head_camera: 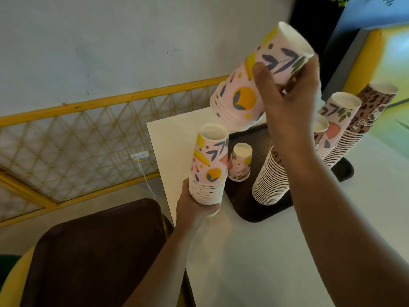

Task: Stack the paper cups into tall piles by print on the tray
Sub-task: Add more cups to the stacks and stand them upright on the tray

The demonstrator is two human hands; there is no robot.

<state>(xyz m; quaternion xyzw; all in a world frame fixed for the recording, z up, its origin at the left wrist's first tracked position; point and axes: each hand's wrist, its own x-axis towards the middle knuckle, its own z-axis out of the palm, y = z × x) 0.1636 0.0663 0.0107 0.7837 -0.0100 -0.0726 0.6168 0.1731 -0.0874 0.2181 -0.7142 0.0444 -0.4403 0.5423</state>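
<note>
Right now the right hand (287, 103) is clenched round the upper part of a short floral stack (250, 85), thumb across the print and fingers behind, holding it tilted in the air above the near corner of the tray (254, 209). Below and just to the left, the left hand (194, 209) grasps the ringed base of a second floral stack (209, 165), upright and inverted, at the counter (254, 251) edge beside the tray. The step in hand looks like merging two piles of the same print: the lifted stack's open mouth faces down toward the lower one's closed top. The next move calls for squaring the tilted stack upright, centring its rims over that top and sliding it down without buckling the paper. On the tray stand a single small floral cup (239, 161), a tall leaning pile with brown spots (271, 178), partly behind the forearm, another floral pile (336, 120) and a leopard-print pile (367, 120) at the far end. A second, dark tray (99, 251) lies off to the left, lower down.
</note>
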